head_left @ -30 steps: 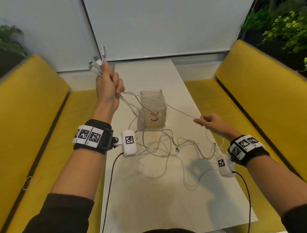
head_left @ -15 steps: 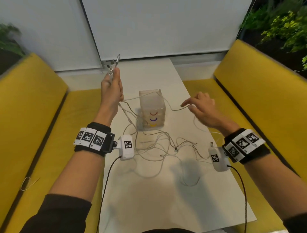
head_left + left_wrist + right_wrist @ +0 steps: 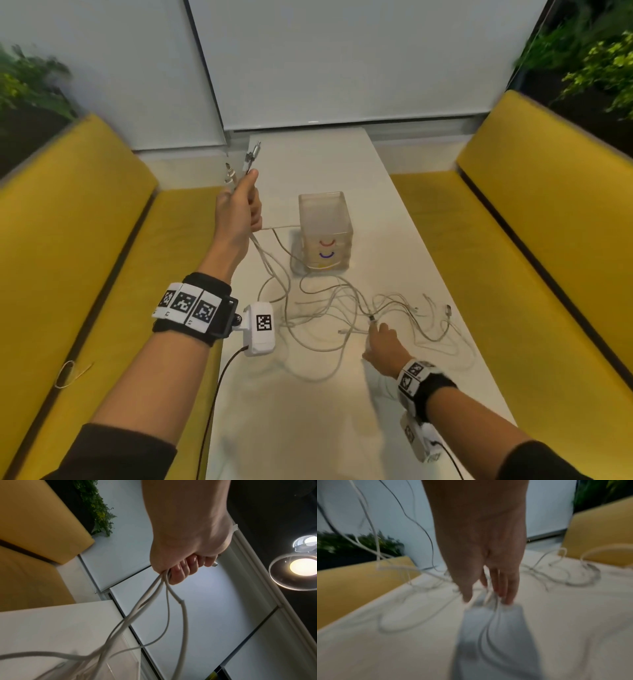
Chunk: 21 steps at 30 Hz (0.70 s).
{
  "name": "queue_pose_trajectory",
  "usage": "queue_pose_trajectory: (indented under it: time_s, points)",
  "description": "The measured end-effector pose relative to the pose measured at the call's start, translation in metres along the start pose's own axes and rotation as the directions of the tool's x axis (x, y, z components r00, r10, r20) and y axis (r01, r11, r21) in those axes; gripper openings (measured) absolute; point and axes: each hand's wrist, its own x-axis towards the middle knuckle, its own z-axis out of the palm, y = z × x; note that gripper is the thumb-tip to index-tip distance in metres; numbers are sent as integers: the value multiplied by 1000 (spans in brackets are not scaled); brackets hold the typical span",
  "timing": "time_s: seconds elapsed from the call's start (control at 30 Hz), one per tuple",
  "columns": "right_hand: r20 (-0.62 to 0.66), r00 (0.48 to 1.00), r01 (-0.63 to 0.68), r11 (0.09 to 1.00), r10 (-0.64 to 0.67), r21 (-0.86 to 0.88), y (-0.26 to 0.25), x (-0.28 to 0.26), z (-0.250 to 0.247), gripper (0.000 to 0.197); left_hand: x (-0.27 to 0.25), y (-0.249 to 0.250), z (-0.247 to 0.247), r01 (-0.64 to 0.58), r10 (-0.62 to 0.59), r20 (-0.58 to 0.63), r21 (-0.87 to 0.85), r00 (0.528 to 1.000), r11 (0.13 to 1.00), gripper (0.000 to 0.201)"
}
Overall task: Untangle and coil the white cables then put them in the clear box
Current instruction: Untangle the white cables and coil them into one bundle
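My left hand [image 3: 241, 202] is raised left of the clear box [image 3: 325, 233] and grips a bundle of white cable ends; their connectors [image 3: 251, 157] stick out above the fist. In the left wrist view the curled fingers [image 3: 180, 573] hold several strands [image 3: 154, 596] that hang down. The rest of the white cables [image 3: 335, 308] lie tangled on the white table [image 3: 308, 428] in front of the box. My right hand [image 3: 376, 330] is low over the tangle near a connector [image 3: 371, 318]. In the blurred right wrist view my right hand [image 3: 485, 600] has straight fingers [image 3: 506, 596] touching the strands.
Yellow benches run along both sides, left [image 3: 68, 257] and right [image 3: 548, 257]. A thin loose loop [image 3: 70, 373] lies on the left bench. The box carries red and blue curved marks. More cable ends [image 3: 448, 310] trail toward the table's right edge.
My right hand let go of the strand it held near the box and dropped to the tangle on the table. The left hand stays raised with the cable ends.
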Motion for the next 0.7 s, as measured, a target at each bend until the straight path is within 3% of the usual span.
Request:
queue_pose_trajectory:
  time_s: [0.07, 0.1, 0.13, 0.17, 0.27, 0.33, 0.4, 0.5, 0.6, 0.7]
  points:
    - [43, 994, -99, 995, 97, 30, -9, -2, 9, 88, -2, 0, -2, -3, 2, 9, 26, 1000, 1000, 46]
    - [38, 995, -89, 995, 88, 48, -12, -3, 11, 79, -2, 0, -2, -2, 1, 15, 36, 1000, 999, 46]
    - [-51, 995, -81, 995, 84, 49, -12, 2, 17, 70, -2, -1, -2, -1, 0, 21, 41, 1000, 999, 46]
    - [-31, 997, -75, 994, 77, 75, -12, 2, 16, 62, -2, -1, -1, 1, -3, 27, 45, 1000, 999, 46]
    - [95, 995, -10, 985, -7, 172, -9, -8, -13, 23, 1, -6, 2, -2, -1, 38, 83, 999, 997, 47]
    - [210, 977, -53, 946, -17, 320, 2, -19, -48, 14, 4, -12, 1, -17, 14, 25, 138, 1000, 990, 46]
    - [242, 969, -126, 757, -43, 640, 16, -34, -90, 17, 6, -17, -2, -33, 36, -12, 181, 999, 983, 44]
    - [70, 988, -3, 436, -138, 900, 26, -61, -160, 30, 8, -19, 2, -31, 33, -5, 178, 999, 984, 44]
    - [-180, 960, 237, 282, -212, 930, 13, -80, -220, 31, 2, -18, 25, -45, 21, 172, 135, 985, 990, 42]
    - [-325, 903, 392, 228, -281, 892, -16, -87, -249, 33, -13, -18, 56, -70, 25, 402, 97, 915, 993, 42]
